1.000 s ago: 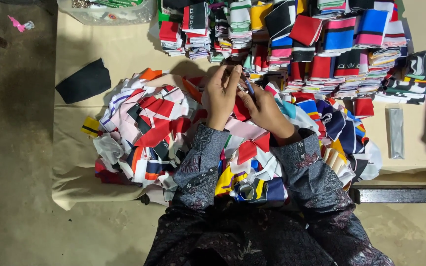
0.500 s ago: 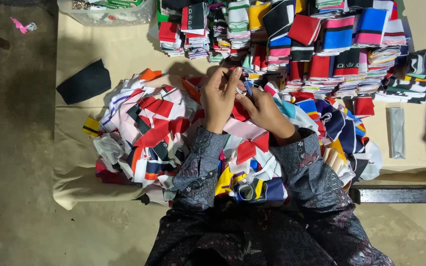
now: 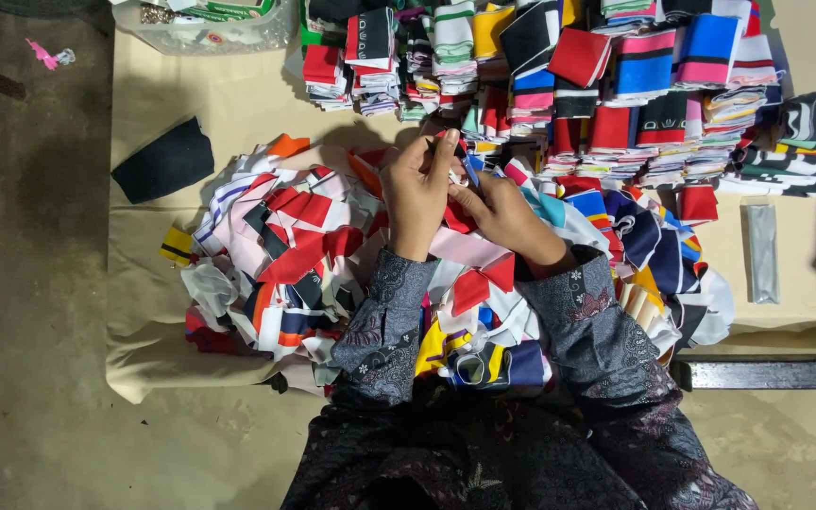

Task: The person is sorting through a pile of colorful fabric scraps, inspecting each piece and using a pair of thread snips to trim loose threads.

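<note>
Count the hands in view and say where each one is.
2. The left hand and the right hand meet over the loose fabric pile, fingertips together on a small fabric piece. No other hands show; none seem hidden.

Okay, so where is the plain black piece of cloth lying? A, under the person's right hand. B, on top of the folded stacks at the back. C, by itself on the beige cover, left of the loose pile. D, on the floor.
C: the black cloth lies alone on the beige cover, left of the loose pile of coloured fabric pieces.
</note>
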